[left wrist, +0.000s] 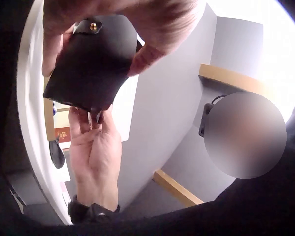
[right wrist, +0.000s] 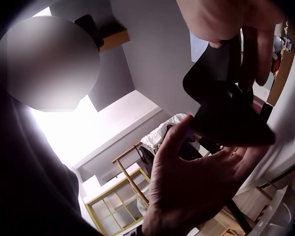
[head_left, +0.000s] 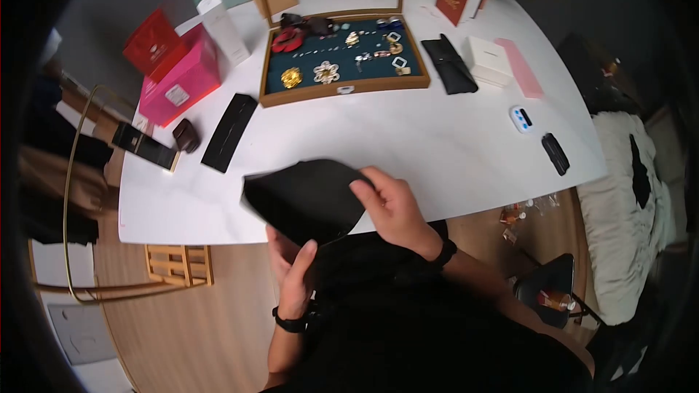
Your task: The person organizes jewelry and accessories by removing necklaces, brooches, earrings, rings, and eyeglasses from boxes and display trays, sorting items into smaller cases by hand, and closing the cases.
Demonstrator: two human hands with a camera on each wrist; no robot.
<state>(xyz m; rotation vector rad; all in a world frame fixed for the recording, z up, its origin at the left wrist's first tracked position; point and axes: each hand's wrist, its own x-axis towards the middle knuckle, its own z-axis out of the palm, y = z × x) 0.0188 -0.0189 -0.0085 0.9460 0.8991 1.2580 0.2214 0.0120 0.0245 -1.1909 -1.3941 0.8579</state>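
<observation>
Both hands hold a black pouch [head_left: 313,193] over the table's front edge, its mouth spread wide. The left hand [head_left: 291,276] grips its lower side, thumb on the near face; the right hand [head_left: 397,211] pinches its right edge. A small gold stud [left wrist: 93,26] shows on the pouch [left wrist: 96,64] in the left wrist view, where the left hand [left wrist: 162,24] comes in from the top and the right hand [left wrist: 96,152] reaches up from below. In the right wrist view the left hand [right wrist: 191,187] is under the pouch [right wrist: 231,118], with the right hand [right wrist: 216,19] above.
A glass-lidded jewellery case [head_left: 346,91] stands at the table's back middle. Pink and red boxes [head_left: 178,84], a black strip-shaped case [head_left: 229,131] and a dark bottle [head_left: 186,135] are left. Right are a black pouch [head_left: 448,65], white box [head_left: 488,62] and earbud case [head_left: 521,119].
</observation>
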